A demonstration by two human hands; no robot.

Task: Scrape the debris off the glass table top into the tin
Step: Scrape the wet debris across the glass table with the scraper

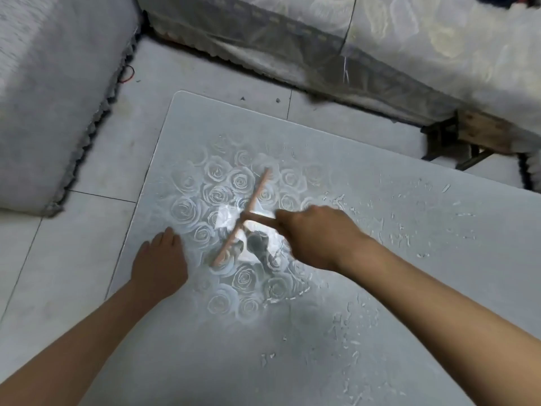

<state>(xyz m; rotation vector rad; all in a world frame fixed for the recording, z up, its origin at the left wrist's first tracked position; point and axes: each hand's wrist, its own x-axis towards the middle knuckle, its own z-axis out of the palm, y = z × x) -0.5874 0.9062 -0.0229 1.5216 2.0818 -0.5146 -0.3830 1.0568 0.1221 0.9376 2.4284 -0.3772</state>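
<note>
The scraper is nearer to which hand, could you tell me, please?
Right. The right hand grips the scraper by its handle; the left hand rests on the table, left of the scraper, not touching it.

Pale tiled floor (87, 159); lace-covered sofas (409, 48) behind.

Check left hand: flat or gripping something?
Flat. The left hand rests palm down on the table top, with nothing in it.

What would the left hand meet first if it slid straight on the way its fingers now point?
Probably nothing: the left hand lies flat on the glass table top, fingers pointing toward its far edge. That line seems to pass left of the scraper gripped by the right hand.
</note>
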